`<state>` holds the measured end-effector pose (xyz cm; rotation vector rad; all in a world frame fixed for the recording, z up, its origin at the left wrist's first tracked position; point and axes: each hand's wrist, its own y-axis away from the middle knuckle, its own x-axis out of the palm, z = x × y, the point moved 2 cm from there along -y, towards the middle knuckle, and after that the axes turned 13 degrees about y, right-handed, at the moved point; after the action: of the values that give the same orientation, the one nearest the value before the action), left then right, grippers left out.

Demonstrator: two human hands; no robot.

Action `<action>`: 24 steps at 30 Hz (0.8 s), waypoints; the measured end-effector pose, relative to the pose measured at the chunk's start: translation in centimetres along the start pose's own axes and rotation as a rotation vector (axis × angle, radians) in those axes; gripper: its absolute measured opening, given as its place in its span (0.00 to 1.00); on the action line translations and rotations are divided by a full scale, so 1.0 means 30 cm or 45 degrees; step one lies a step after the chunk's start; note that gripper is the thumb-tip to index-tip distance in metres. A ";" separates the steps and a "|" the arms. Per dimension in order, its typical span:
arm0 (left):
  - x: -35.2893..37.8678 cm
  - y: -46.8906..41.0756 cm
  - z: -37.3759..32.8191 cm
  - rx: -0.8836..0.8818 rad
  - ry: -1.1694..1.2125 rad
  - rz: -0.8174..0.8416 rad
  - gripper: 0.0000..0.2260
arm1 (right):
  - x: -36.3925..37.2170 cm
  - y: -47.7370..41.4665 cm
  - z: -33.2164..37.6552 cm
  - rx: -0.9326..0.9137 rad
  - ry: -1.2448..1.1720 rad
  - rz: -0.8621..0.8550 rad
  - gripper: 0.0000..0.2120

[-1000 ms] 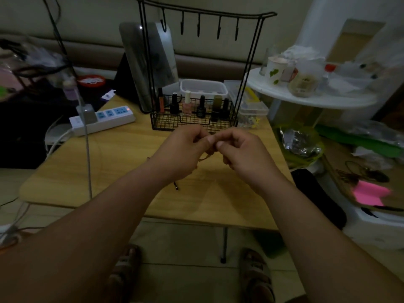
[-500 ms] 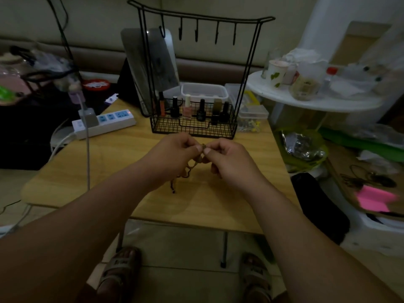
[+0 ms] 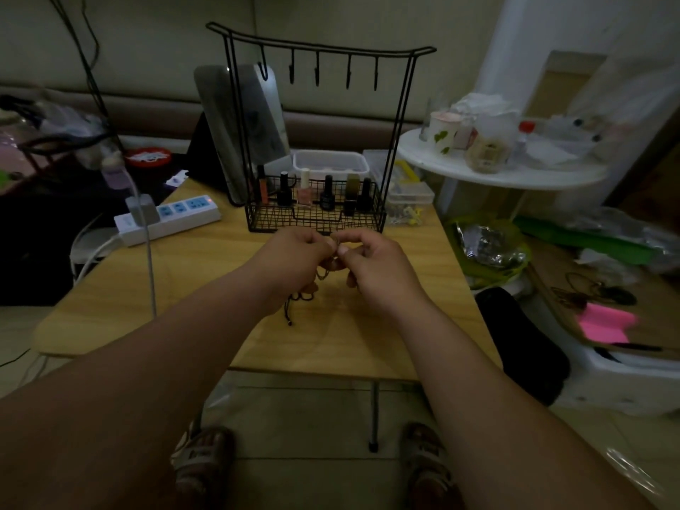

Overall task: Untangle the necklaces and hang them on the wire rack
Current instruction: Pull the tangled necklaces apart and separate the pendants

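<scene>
Necklaces [image 3: 323, 272], a thin tangled clump, pinched between left hand [image 3: 294, 261] and right hand [image 3: 379, 268].

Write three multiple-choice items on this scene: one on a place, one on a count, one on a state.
1. In the picture, the power strip lies: A) left of the rack B) right of the rack C) behind the rack.
2. Hooks on the rack's top bar: A) three B) five C) eight.
3. The necklaces are: A) hung on hooks B) pinched by both hands C) draped over the strip.

Key:
1 A, the strip sits on the table left of the rack.
2 B, five hooks hang from the bar.
3 B, the left hand and right hand pinch the tangle, and every hook is bare.
</scene>
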<state>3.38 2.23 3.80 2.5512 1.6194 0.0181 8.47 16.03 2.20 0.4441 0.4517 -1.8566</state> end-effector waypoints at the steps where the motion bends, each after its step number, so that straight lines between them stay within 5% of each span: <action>1: -0.002 0.001 -0.004 0.002 -0.003 0.003 0.09 | -0.001 0.001 0.006 -0.002 -0.001 0.000 0.08; 11: -0.027 -0.019 0.054 0.035 0.129 0.048 0.06 | -0.029 -0.008 -0.015 0.038 0.003 0.089 0.05; 24: 0.024 -0.066 0.037 0.193 0.119 0.181 0.07 | -0.091 -0.049 -0.025 0.240 -0.592 0.175 0.03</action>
<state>1.99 3.61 2.44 2.8163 1.5203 0.0291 7.99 19.04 3.09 0.1516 -0.0674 -1.8026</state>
